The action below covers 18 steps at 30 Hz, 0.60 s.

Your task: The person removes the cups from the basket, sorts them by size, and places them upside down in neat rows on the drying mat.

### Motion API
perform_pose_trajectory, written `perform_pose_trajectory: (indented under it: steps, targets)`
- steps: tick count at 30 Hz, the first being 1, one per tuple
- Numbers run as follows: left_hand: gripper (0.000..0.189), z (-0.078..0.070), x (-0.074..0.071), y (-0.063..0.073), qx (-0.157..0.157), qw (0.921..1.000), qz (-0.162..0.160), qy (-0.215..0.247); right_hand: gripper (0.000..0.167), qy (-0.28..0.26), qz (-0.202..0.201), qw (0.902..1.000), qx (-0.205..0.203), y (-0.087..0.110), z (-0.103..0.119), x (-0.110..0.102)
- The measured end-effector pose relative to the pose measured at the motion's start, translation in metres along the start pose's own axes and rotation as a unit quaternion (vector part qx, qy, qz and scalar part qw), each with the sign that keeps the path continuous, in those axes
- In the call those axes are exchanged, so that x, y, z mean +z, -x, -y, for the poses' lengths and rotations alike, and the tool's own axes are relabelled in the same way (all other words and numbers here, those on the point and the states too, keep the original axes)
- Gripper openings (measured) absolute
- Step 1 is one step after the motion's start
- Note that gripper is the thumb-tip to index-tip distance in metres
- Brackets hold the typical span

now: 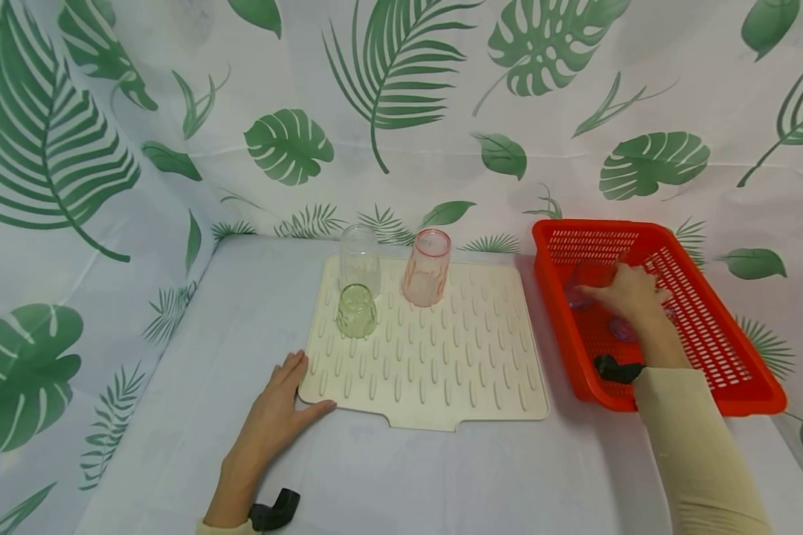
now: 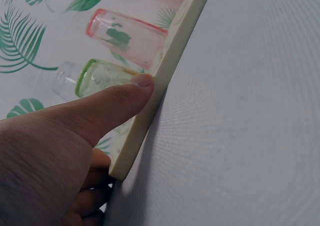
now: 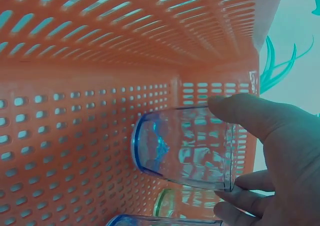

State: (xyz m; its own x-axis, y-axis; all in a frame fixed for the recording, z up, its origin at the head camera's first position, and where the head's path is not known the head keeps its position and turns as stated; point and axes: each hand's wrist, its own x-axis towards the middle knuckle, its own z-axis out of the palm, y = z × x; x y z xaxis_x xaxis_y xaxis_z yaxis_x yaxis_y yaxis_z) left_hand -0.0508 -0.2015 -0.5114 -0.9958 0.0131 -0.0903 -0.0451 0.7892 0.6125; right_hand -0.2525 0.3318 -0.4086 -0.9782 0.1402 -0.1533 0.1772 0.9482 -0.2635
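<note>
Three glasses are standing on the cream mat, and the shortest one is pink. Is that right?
Not quite: the shortest glass is green, not pink, as the head view shows. The pink glass is a taller one. The rest is right: three glasses stand on the cream mat.

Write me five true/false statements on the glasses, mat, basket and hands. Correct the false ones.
1. The green glass stands on the cream mat. True.
2. The right hand rests on the cream mat. False: it is inside the red basket, gripping a glass.
3. The left hand touches the cream mat at its near left corner. True.
4. The pink glass is shorter than the green glass. False: it is taller.
5. In the head view, the clear glass stands behind the green glass. True.
</note>
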Motion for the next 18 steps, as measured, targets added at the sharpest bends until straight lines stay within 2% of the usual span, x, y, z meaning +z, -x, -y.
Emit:
perform_pose_trajectory:
  steps: [6, 18]
  targets:
    - [0.101, 0.0, 0.0, -0.0004, 0.002, 1.0, -0.002, -0.001, 0.097, 0.022, 0.013, 0.9996, -0.008, 0.0002, -0.0005, -0.0012]
    - [0.1, -0.0009, 0.0001, 0.0005, 0.004, 1.0, -0.001, 0.005, 0.089, 0.009, 0.021, 0.9996, -0.015, 0.0031, -0.0006, -0.0054]
